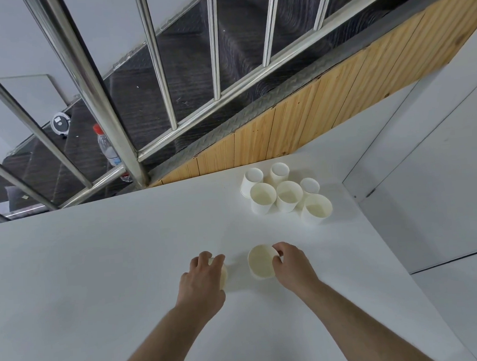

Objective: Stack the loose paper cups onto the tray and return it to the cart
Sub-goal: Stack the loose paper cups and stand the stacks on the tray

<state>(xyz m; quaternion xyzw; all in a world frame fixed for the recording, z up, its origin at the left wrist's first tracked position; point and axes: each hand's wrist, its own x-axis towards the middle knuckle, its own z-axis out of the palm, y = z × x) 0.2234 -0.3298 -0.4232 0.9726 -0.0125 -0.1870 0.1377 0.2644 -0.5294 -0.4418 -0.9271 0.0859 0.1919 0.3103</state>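
Note:
Two white paper cups stand near me on the white table (97, 272). My left hand (203, 283) grips the left cup (223, 276) from above, and the hand hides most of it. My right hand (291, 263) pinches the rim of the right cup (260, 264), which stands upright with its mouth up. Farther back on the right is a cluster of several more paper cups (287, 195); some stand mouth up and some are upside down. No tray or cart is in view.
A steel stair railing (110, 112) and a wood-panelled stair side (312, 120) run behind the table's far edge. A plastic bottle with a red cap (105, 145) stands on the stairs. The table's right edge (374, 222) drops off beside white cabinet doors (440, 168).

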